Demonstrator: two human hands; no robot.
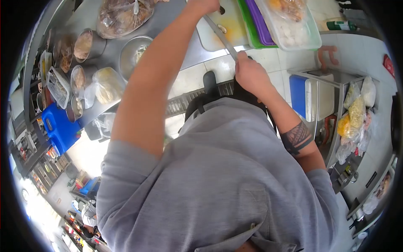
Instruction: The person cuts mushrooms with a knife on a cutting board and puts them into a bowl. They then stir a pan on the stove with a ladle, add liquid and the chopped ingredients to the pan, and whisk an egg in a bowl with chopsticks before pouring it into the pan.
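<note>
A knife (221, 38) has its handle in my right hand (252, 73), which is closed round it. Its blade slants up and left over a white cutting board (206, 35). At the top edge, partly cut off, my left hand (205, 6) is closed near the blade's far end. Beside its fingers shows a small dark piece (221, 9); what the hand grips cannot be made out. A small pale brown piece, like a mushroom slice (221, 28), lies on the board right of the blade, where the surface is wet and yellowish.
Left of the board are a metal bowl (126, 59), a large bag of food (121, 21), metal containers (90, 44) and a blue jug (61, 128). Green and purple boards (261, 23) and a clear tub (300, 40) stand right. A person (89, 214) is far off, lower left.
</note>
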